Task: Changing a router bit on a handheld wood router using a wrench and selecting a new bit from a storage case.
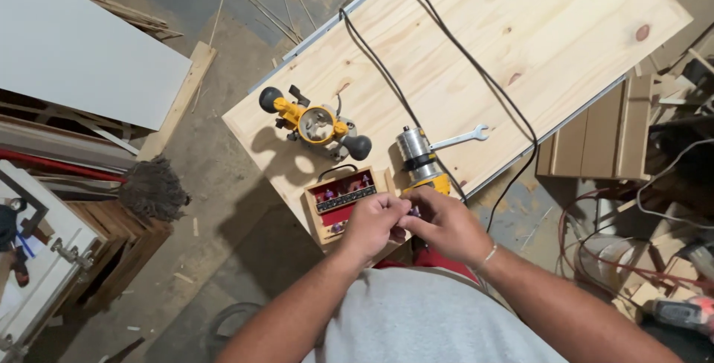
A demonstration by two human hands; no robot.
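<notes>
Dusty concrete floor [223, 207] surrounds the pale pine-board table [535, 28] we stand at, its surface stretching from centre toward one o'clock. At the near edge of the table, around six o'clock of the board, our two hands meet. Our left hand [374, 223] and right hand [444, 225] have their fingertips drawn together, pinching a small purple-tinted bit [411, 213] between them; the piece is mostly hidden, so we cannot tell its exact shape. Just at nine o'clock of the left hand lies an open wooden case with a red lining [343, 198], holding a row of small router bits. Directly at twelve o'clock of the right hand lies a yellow and silver router motor [418, 156], its black cord [446, 43] running away across the board toward twelve o'clock. Touching the motor's silver end at three o'clock is a flat steel wrench [461, 138]. At eleven o'clock of the case sits a yellow plunge router base with two black knob handles [316, 123], well apart from our hands. On the floor at nine o'clock lies a brown fibrous mop head [154, 188], and beyond it a white panel [82, 50].
</notes>
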